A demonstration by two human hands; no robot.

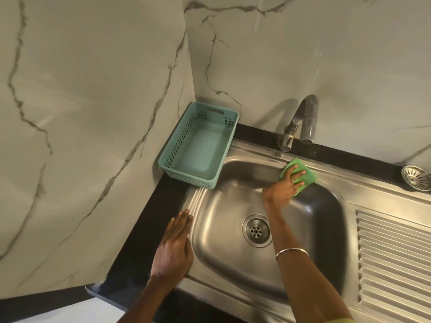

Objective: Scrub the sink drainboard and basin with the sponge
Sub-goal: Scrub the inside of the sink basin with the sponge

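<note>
A steel sink basin (224, 231) with a round drain (256, 230) fills the middle, and its ribbed drainboard (394, 257) lies to the right. My right hand (283, 187) presses a green sponge (307, 177) with straight fingers against the basin's far rim, just below the tap. My left hand (175, 247) rests flat, fingers together, on the sink's left rim beside the black counter.
A curved chrome tap (300, 122) rises behind the basin. An empty teal plastic basket (166, 157) sits in the back left corner, overlapping the sink's edge. A metal strainer (416, 177) lies at the far right. Marble walls close in at the left and back.
</note>
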